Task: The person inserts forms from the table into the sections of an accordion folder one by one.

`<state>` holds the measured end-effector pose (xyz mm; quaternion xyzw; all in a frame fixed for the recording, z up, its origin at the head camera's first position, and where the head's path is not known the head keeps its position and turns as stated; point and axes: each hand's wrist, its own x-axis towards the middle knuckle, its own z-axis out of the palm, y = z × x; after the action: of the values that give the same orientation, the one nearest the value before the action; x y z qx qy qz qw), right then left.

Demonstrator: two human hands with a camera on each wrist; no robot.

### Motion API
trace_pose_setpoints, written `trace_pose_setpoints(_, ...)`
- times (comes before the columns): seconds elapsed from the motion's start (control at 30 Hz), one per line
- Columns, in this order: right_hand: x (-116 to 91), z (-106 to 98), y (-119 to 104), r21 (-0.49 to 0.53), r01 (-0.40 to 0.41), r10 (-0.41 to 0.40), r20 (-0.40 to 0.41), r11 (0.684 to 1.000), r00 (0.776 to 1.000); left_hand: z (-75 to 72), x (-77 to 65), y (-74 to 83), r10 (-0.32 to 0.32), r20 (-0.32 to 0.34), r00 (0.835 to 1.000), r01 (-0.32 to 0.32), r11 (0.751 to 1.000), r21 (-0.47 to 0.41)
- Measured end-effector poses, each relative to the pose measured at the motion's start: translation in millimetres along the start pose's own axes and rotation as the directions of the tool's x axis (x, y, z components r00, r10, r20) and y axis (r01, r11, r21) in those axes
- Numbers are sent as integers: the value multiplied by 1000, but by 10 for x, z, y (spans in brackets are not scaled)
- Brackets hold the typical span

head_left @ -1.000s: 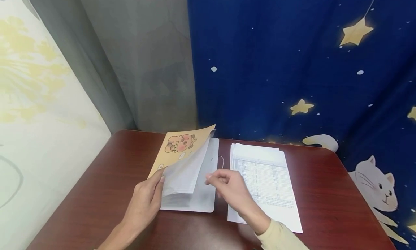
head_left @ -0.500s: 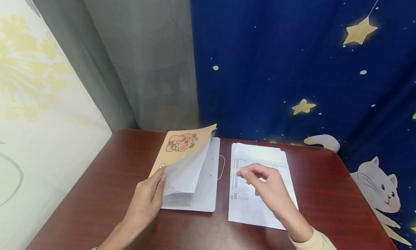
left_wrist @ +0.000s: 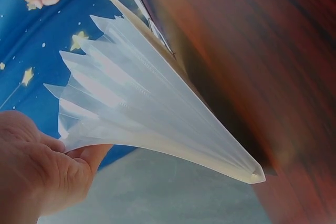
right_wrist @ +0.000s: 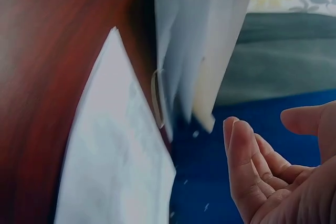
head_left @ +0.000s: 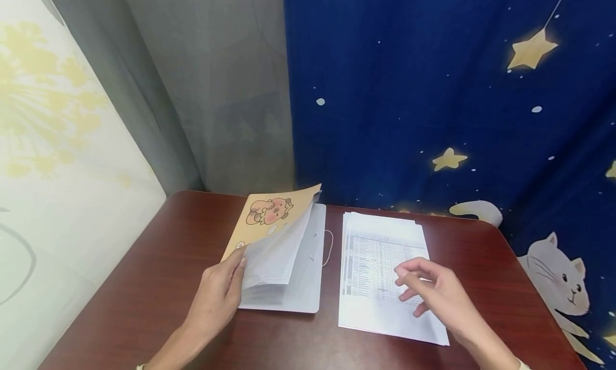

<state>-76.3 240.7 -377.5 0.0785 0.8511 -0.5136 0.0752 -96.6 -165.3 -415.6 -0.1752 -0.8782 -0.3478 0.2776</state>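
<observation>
An accordion file folder [head_left: 269,215] with a tan cover and a cartoon animal lies on the table, its front lifted. My left hand [head_left: 216,290] pinches the lifted cover at its near edge, thumb on the inner side. In the left wrist view the translucent pockets [left_wrist: 121,87] fan apart. A thin elastic cord [head_left: 329,247] loops out from the folder's right edge. To the right lies a stack of white paper [head_left: 370,311], its top sheet printed with a table. My right hand [head_left: 438,290] hovers over the stack's right side, fingers loosely bent and holding nothing.
The dark red wooden table [head_left: 168,241] has rounded far corners. Behind it hang a grey curtain [head_left: 231,92] and a blue curtain [head_left: 385,92] with stars and a white cat. A pale patterned surface [head_left: 62,172] slopes along the left.
My right hand has moved right, from beside the folder's cord to over the paper stack, and its fingers have spread. The elastic cord now hangs slack. My left hand keeps its hold.
</observation>
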Motion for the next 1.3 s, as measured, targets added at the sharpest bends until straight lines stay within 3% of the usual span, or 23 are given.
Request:
trace_pose_setpoints(0.33, 38, -263, 506, -56, -162, 159, -55, 985, 986, -19, 0, -14, 6, 12, 1000, -7, 1000, 10)
trace_pose_setpoints(0.57, 86, -358, 827, -102, -218, 210, -85, 971, 974, -26, 12, 2, 20, 12, 1000, -21, 999, 40)
trace_pose_setpoints(1.03, 162, -314, 1075, -175, -332, 320, -95, 927, 943, -51, 48, 2, 8, -8, 1000, -8, 1000, 27)
trace_pose_setpoints(1.3, 149, -262, 1161, -240, -319, 291, -145, 917, 946, -50, 42, -18, -5, 1, 1000, 5, 1000, 18)
